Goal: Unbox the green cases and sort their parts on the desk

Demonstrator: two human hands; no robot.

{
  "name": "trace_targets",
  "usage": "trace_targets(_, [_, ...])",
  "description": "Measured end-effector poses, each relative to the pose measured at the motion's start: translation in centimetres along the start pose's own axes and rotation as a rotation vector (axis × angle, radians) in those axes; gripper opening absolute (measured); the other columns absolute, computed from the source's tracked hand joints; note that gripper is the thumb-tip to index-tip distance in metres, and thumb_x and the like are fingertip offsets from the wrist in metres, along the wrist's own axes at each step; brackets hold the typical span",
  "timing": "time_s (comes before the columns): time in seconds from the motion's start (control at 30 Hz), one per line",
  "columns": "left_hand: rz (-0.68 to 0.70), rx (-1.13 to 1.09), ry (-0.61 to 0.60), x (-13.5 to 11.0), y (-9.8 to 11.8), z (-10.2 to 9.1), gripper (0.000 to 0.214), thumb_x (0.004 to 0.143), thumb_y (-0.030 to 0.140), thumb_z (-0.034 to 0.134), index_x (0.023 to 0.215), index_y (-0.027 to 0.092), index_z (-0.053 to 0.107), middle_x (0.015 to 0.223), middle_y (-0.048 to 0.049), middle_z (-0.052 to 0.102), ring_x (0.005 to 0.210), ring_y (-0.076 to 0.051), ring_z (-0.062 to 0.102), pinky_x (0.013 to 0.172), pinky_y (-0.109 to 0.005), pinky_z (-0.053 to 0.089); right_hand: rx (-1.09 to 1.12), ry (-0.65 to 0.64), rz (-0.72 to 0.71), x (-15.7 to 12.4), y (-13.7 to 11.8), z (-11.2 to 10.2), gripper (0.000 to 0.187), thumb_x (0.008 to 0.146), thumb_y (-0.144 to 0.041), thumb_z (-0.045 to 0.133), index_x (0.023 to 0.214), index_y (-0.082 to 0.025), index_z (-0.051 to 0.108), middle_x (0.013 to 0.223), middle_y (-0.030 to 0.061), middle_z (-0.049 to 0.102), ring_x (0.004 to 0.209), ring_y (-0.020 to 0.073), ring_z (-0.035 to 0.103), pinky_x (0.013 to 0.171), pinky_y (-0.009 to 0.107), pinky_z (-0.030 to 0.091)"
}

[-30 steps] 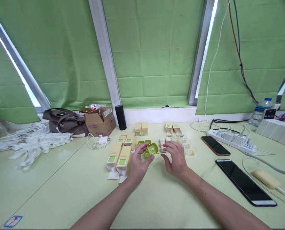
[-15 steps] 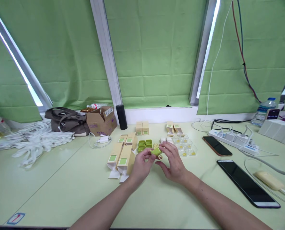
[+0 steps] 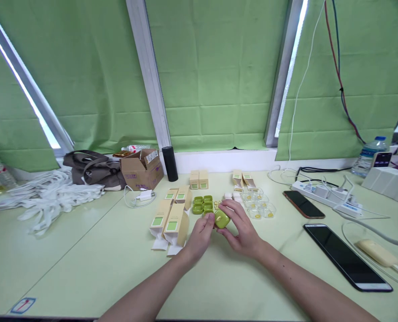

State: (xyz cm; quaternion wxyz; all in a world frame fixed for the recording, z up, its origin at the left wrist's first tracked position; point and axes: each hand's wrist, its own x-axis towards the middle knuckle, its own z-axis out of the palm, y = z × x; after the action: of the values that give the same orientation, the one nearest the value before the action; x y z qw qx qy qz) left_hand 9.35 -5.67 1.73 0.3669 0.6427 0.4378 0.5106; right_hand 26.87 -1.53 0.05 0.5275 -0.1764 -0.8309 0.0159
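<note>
A small green rounded-square case (image 3: 223,220) with a pale mark on its face is held between both hands above the table. My left hand (image 3: 199,235) is closed, with thumb and fingers pinching its left side. My right hand (image 3: 241,229) grips its right side, fingers over the top and thumb below. Just behind the hands sit several open green square cups (image 3: 198,208) and small cream pieces (image 3: 216,204), partly hidden by the fingers. White pieces (image 3: 232,196) and clear plastic cups with yellow spots (image 3: 256,205) lie behind the right hand.
Beige cartons (image 3: 175,226) with white flaps lie left of my hands; more beige boxes (image 3: 199,180) stand behind. Two phones, a large one (image 3: 346,257) nearer, a power strip (image 3: 326,197) and cables occupy the right. White straps (image 3: 61,197) and a cardboard box (image 3: 141,170) are left.
The green case has been turned so its rounded face points toward me, and a cream loop seen below it is now hidden. The right fingers have closed in on it.
</note>
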Motion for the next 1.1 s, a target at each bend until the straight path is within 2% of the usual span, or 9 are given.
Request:
trace_targets(0.17, [0.086,0.137,0.065,0.1,-0.4,-0.3,0.06,0.102,0.065,0.044,0.068,0.019,0.063,0.086,-0.0076,0.065,0.085,-0.023,0.062,0.08,-0.037,0.054,0.12,-0.019,0.088,-0.2,0.1,0.1,0.06,0.098,-0.027,0.063,0.155,-0.025,0.043,0.139,0.0158,0.065,0.131,0.0331,0.062,0.107,0.053,0.058])
trace_targets(0.3, [0.142,0.204,0.158,0.2,-0.3,-0.8,0.031,0.1,0.05,0.058,0.102,0.021,0.067,0.103,-0.0083,0.065,0.093,-0.023,0.065,0.086,-0.037,0.055,0.166,-0.014,0.132,-0.2,0.1,0.0,0.05,0.097,-0.03,0.066,0.144,-0.025,0.049,0.132,0.0145,0.067,0.126,0.0309,0.065,0.104,0.049,0.059])
trace_targets(0.37, [0.191,0.223,0.194,0.1,-0.1,-0.9,0.026,0.1,0.042,0.061,0.116,0.023,0.064,0.113,-0.0086,0.062,0.096,-0.022,0.066,0.091,-0.038,0.056,0.172,-0.02,0.133,-0.2,0.1,-0.1,0.048,0.098,-0.03,0.065,0.143,-0.025,0.05,0.131,0.0139,0.068,0.124,0.0302,0.066,0.103,0.048,0.058])
trace_targets(0.43, [0.255,0.269,0.194,-0.1,0.2,-0.9,0.023,0.1,0.036,0.06,0.12,0.024,0.064,0.113,-0.008,0.059,0.098,-0.021,0.065,0.093,-0.038,0.056,0.169,-0.034,0.138,-0.1,0.2,-0.2,0.045,0.099,-0.029,0.063,0.142,-0.025,0.05,0.129,0.0132,0.068,0.121,0.0294,0.066,0.101,0.047,0.059])
trace_targets(0.6, [0.333,0.318,0.157,-0.5,0.3,-0.8,0.019,0.1,0.029,0.059,0.116,0.023,0.068,0.111,-0.0078,0.055,0.096,-0.02,0.064,0.089,-0.038,0.057,0.148,-0.028,0.15,0.0,0.3,-0.2,0.04,0.1,-0.029,0.06,0.14,-0.026,0.051,0.125,0.0122,0.069,0.116,0.0289,0.067,0.097,0.046,0.059])
trace_targets(0.8, [0.351,0.342,0.227,-0.3,0.2,-0.9,0.013,0.099,0.028,0.063,0.106,0.022,0.072,0.106,-0.0074,0.059,0.103,-0.021,0.063,0.088,-0.035,0.056,0.124,-0.037,0.148,0.0,0.3,-0.3,0.042,0.099,-0.029,0.062,0.14,-0.025,0.052,0.124,0.0126,0.069,0.115,0.0291,0.066,0.097,0.046,0.058])
trace_targets(1.1, [0.283,0.178,0.213,0.2,-0.4,-1.0,0.006,0.091,0.022,0.071,0.089,0.02,0.076,0.092,-0.0051,0.064,0.091,-0.02,0.066,0.078,-0.03,0.054,0.144,-0.053,0.151,-0.2,0.4,-0.3,0.043,0.1,-0.03,0.062,0.141,-0.025,0.052,0.123,0.0125,0.069,0.113,0.0289,0.066,0.095,0.046,0.057])
